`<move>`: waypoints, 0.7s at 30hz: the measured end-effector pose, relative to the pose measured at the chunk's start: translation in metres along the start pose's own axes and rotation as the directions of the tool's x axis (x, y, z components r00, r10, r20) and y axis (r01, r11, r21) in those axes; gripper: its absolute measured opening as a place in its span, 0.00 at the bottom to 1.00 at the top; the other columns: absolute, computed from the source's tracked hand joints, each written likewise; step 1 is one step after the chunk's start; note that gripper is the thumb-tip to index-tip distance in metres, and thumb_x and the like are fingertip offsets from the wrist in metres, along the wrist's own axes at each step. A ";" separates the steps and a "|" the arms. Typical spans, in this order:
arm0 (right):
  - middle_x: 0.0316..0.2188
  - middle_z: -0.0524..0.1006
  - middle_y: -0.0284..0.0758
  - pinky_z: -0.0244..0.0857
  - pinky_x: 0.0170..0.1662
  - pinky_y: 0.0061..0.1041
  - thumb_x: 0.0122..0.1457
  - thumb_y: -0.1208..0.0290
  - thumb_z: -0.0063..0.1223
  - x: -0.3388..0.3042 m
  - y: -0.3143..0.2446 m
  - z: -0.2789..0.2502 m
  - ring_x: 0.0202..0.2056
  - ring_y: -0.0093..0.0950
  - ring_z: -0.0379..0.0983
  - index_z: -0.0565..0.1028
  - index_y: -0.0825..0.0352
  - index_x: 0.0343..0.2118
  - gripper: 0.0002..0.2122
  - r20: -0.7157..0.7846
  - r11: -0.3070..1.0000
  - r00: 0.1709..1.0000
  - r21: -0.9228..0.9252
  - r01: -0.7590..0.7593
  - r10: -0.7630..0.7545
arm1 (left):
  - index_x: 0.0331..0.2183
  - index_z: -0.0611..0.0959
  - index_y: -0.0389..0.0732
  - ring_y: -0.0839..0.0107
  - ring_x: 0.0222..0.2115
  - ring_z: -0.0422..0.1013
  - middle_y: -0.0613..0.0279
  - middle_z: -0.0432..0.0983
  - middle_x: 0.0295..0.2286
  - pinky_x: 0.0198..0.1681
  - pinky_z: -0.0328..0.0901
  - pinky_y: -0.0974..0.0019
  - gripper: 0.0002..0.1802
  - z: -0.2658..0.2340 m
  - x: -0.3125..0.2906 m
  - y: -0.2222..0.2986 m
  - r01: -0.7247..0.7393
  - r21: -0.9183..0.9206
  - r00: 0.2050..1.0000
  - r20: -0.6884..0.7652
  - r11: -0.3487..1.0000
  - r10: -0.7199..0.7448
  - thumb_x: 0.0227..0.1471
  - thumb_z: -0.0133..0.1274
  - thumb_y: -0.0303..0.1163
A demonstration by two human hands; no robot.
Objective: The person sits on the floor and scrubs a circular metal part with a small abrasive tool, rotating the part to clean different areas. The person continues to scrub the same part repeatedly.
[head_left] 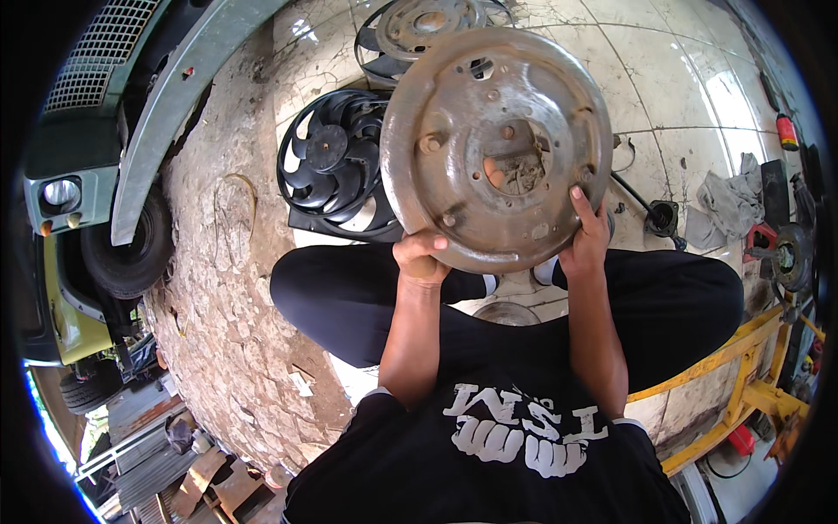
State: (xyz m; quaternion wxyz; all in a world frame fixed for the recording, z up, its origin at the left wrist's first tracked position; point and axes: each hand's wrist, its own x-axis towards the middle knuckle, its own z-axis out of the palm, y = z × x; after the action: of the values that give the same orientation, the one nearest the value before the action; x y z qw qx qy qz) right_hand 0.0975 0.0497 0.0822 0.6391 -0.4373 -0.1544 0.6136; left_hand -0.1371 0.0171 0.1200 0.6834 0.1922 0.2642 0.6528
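Observation:
Up in front of me I hold a round metal brake backing plate [463,122], its face tilted toward me. It is grey-brown and worn, with a hole in the middle and several smaller holes around it. My left hand [421,256] grips its lower left rim, thumb lying on the face. At the lower right rim my right hand [587,240] is closed on it, one digit stretched over the face; the other fingers are hidden behind. Beyond it, a similar round metal plate [419,28] rests on a black fan frame. Part of another round metal piece [506,314] shows between my legs.
A black radiator fan [328,148] lies on the floor left of the plate. Farther left are a loose tire [131,244] and a vehicle front [70,157]. On the right are a grey rag [733,196], a black rod-like tool [635,194] and a yellow metal frame [742,384].

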 end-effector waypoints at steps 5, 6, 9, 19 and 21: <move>0.48 0.76 0.38 0.71 0.54 0.35 0.58 0.76 0.60 -0.009 -0.053 0.013 0.49 0.33 0.75 0.68 0.70 0.58 0.24 0.058 0.972 0.987 0.191 0.139 -0.152 | 0.63 0.66 0.34 0.54 0.58 0.68 0.48 0.70 0.57 0.61 0.64 0.50 0.50 -0.011 0.020 0.030 -0.121 0.121 0.983 0.154 0.985 0.102 0.50 0.61 0.58; 0.48 0.76 0.38 0.71 0.54 0.35 0.58 0.76 0.60 -0.009 -0.065 0.012 0.49 0.33 0.75 0.68 0.70 0.58 0.24 0.087 0.966 0.972 0.164 0.201 -0.217 | 0.63 0.67 0.35 0.54 0.58 0.68 0.48 0.70 0.57 0.61 0.64 0.49 0.53 0.001 0.038 0.042 -0.160 0.282 0.986 0.095 0.946 0.138 0.49 0.59 0.65; 0.48 0.76 0.40 0.72 0.53 0.34 0.58 0.77 0.59 -0.018 -0.094 0.025 0.48 0.33 0.76 0.69 0.73 0.57 0.23 0.168 0.946 0.931 0.088 0.312 -0.323 | 0.62 0.68 0.35 0.52 0.58 0.68 0.47 0.70 0.57 0.62 0.64 0.46 0.54 0.006 0.072 0.051 -0.153 0.155 0.987 -0.026 0.976 0.159 0.49 0.59 0.68; 0.42 0.80 0.37 0.70 0.48 0.26 0.53 0.79 0.64 -0.010 -0.114 0.032 0.42 0.28 0.77 0.74 0.74 0.52 0.22 0.108 0.961 0.971 -0.153 0.230 -0.215 | 0.55 0.75 0.31 0.46 0.45 0.77 0.40 0.78 0.46 0.52 0.74 0.46 0.35 -0.012 0.045 0.071 0.220 -0.238 0.950 0.273 0.946 -0.152 0.41 0.57 0.30; 0.42 0.80 0.38 0.70 0.47 0.26 0.53 0.78 0.64 -0.002 -0.108 0.026 0.41 0.28 0.77 0.75 0.74 0.52 0.22 0.145 0.968 0.974 -0.156 0.196 -0.174 | 0.52 0.75 0.30 0.49 0.39 0.77 0.43 0.78 0.42 0.45 0.76 0.49 0.33 -0.035 0.035 0.059 0.145 -0.024 0.987 0.080 0.989 -0.142 0.40 0.56 0.27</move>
State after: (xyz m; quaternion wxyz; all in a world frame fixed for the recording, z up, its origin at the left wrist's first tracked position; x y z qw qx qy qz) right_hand 0.1484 0.0718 0.1786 0.6427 -0.4327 -0.2876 0.5630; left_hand -0.2052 0.0532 0.1242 0.7412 0.1878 0.2407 0.5978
